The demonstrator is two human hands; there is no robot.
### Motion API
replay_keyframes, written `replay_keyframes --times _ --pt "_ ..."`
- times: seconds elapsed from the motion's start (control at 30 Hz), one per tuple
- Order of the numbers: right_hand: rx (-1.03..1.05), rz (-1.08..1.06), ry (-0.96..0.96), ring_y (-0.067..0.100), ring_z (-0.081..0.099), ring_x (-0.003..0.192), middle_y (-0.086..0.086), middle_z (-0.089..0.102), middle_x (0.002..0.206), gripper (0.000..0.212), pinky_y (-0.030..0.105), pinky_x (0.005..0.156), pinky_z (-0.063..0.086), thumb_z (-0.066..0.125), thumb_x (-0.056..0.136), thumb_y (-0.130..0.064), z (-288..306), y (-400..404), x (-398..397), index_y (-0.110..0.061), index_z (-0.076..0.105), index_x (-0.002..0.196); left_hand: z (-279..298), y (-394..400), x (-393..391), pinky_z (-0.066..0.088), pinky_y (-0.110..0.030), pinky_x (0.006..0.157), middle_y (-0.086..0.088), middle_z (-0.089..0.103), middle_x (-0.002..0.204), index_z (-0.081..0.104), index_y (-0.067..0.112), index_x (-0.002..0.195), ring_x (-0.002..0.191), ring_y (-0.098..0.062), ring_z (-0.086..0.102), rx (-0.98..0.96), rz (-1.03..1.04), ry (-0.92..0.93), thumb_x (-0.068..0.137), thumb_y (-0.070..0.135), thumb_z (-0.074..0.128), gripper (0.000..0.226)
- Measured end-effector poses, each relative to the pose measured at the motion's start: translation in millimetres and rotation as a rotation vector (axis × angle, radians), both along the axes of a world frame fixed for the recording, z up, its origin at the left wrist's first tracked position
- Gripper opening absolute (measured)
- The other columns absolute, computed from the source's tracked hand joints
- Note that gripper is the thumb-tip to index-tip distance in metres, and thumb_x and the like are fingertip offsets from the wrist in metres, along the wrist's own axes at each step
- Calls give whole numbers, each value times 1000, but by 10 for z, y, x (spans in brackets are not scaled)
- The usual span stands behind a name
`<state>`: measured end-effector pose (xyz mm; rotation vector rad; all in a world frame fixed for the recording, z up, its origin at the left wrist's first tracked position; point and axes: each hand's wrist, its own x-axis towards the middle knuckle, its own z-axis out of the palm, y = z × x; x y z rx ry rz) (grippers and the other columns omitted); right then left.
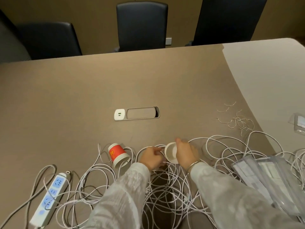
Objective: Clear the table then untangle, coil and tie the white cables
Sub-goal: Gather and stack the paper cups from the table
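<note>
White cup (171, 152) in right hand (186, 154), amid white cables (165, 187).

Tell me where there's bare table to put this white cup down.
The table is bare beyond the socket panel, up to the chairs, and between that panel and the red cup. The near edge is crowded: white cables, the power strip, plastic packets and wire ties at right.
</note>
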<state>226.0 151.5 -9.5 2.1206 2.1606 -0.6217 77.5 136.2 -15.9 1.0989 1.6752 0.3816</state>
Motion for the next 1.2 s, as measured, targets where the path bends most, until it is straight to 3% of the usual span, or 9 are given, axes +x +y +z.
replay_keyframes --times 0.1,0.23,0.33,0.43,0.53,0.7,0.87,1.07,1.2 --pt "-19 65 -102 35 65 106 12 67 114 39 38 80 50 42 89 -4 -57 101 -174 -16 43 126 -50 -24 -461 46 -26 89 -12 70 110 69 8 117 104 -29 65 200 -11 362 84 0 56 36" --pt "-33 106 -203 31 65 109 8 68 116 37 35 84 51 41 93 -9 -106 203 -282 -17 43 130 -89 1 -1132 37 -32 98 -6 60 125 64 17 124 119 -28 52 275 -225 806 83 8 60 42" --pt "-87 109 -152 35 63 111 12 65 120 39 39 86 50 43 92 -10 -140 254 -351 -15 40 131 -158 11 -1541 31 -33 105 0 43 146 49 27 138 138 -23 35 186 -469 913 87 25 64 53" --pt "-141 61 -11 39 61 109 17 62 118 39 41 88 49 45 88 -7 -155 270 -363 -14 43 127 -240 1 -1691 18 -42 116 0 17 161 23 28 152 149 -19 13 147 -697 1018 87 21 66 78" --pt "-148 -34 134 39 62 103 20 64 111 29 38 81 48 43 89 -5 -144 265 -345 -12 50 116 -281 20 -1664 14 -45 116 -2 24 159 27 22 148 149 -20 14 216 -750 1100 84 25 70 76" --pt "-226 -323 714 40 65 56 28 61 86 20 38 48 50 35 97 -2 64 209 -448 -5 51 108 -233 11 -1626 22 -37 106 0 56 131 48 23 128 127 -21 48 311 -385 864 78 51 70 61" --pt "-208 -409 1062 20 56 32 15 58 71 23 18 29 35 35 98 0 482 153 -722 -12 51 106 25 -9 -1409 34 -38 104 -2 68 115 54 23 122 109 -26 62 428 -187 595 76 59 71 61" --pt "-28 -403 949 16 55 39 11 61 78 24 21 33 37 44 90 -3 708 6 -741 -20 61 93 324 -154 -1035 43 -45 99 1 69 112 52 27 125 104 -23 63 631 -313 396 71 58 71 65" --pt "-35 -409 813 35 64 65 12 66 86 20 37 51 52 48 91 -7 719 -148 -531 -10 65 101 439 -297 -810 47 -36 92 4 70 108 56 26 119 98 -19 64 709 -362 287 65 56 72 63"
